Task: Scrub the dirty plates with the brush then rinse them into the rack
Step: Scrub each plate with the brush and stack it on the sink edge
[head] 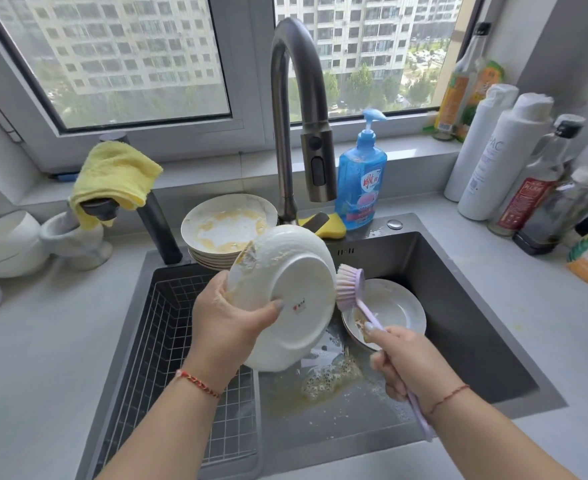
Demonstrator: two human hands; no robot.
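1. The sink [459, 289] is taken as the landmark: a dark basin sunk into the grey surface [43, 358], its rim running along the back below the faucet [296, 98] and down both sides
2. The left part of the sink is filled by a wire rack [168, 341]; nothing is seen lying in it
3. Open room is left in the right half of the sink, where only one plate in the basin [394, 310] lies on the floor near the back; foamy, yellowish water [330, 379] is pooled at the middle of the sink floor
4. A stack of dirty plates [228, 226] is set on the back-left rim of the sink, close beside the faucet base, with yellow residue on the top one
5. A held plate [285, 299] is kept tilted over the middle of the sink, its underside turned toward the camera and its lower edge just above the rack's right border
6. The left hand [230, 320] is clamped on that plate's left edge, the thumb laid across the underside and the fingers hidden behind
7. The right hand [414, 362] is closed round the handle of the brush [351, 289], above the sink's front-right area; the forearm is angled in from the lower right
8. The bristles are pressed against the held plate's right edge
9. A soap bottle [362, 181] and a yellow sponge [323, 225] are set on the sink's back rim
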